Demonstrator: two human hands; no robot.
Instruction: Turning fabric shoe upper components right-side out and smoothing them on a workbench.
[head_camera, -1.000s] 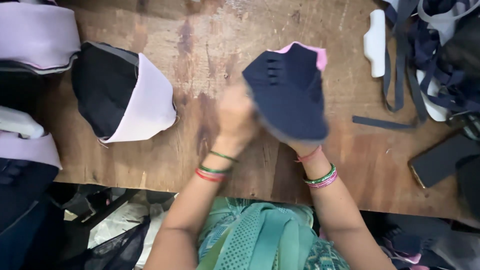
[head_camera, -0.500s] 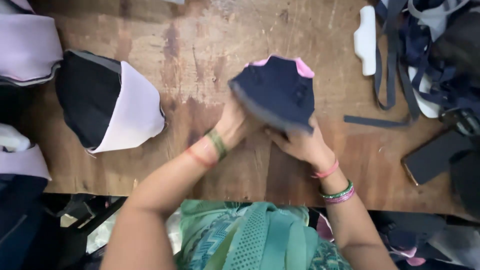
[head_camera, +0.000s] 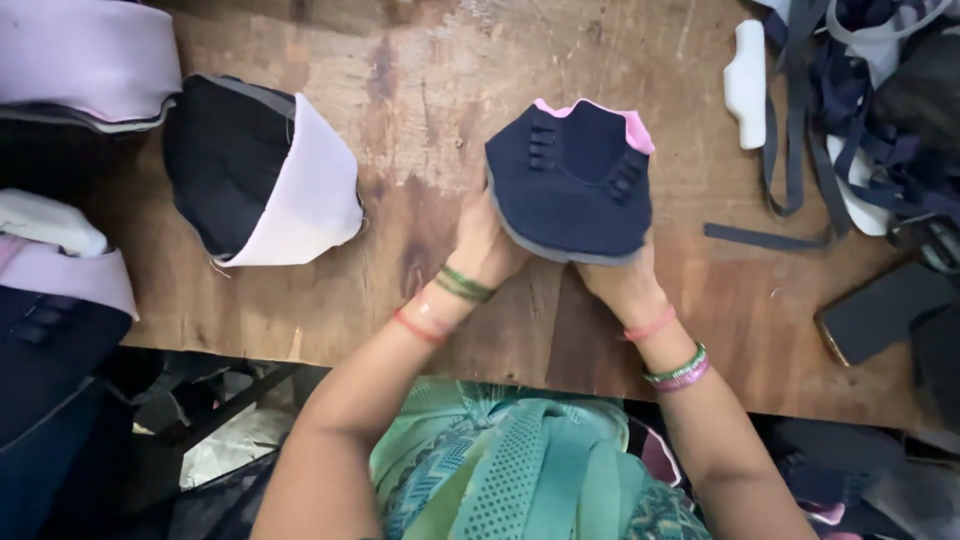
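Item in hand: one navy shoe upper (head_camera: 572, 190), fabric, pink lining showing at its top edge, two small ribbed loop patches on its face. I hold it up over the middle of the wooden workbench (head_camera: 420, 100), near my edge of it.

Left hand (head_camera: 487, 243): closed on the upper's lower left edge, fingers tucked behind the fabric. Right hand (head_camera: 618, 278): closed on the lower right edge from beneath. Both grips look firm; neither hand is open.

Step in hand, as I judge it: shaping or checking the piece, spread between my two hands. The next move, I think, calls for keeping the fabric taut and the curved grey-edged rim even while it is turned or set down.

Other stock: a black-and-lilac upper (head_camera: 262, 180) lies on the bench well to my left; more lilac and dark pieces (head_camera: 80, 60) sit at the far left edge; a heap of navy straps (head_camera: 850, 110) and a white foam piece (head_camera: 747, 82) lie to my right; a dark flat phone-like slab (head_camera: 885, 312) rests near the right edge.

Not determinable: my fingertips, hidden behind the upper; the inside of the upper; the far-left and far-right piles, cut off by the frame.
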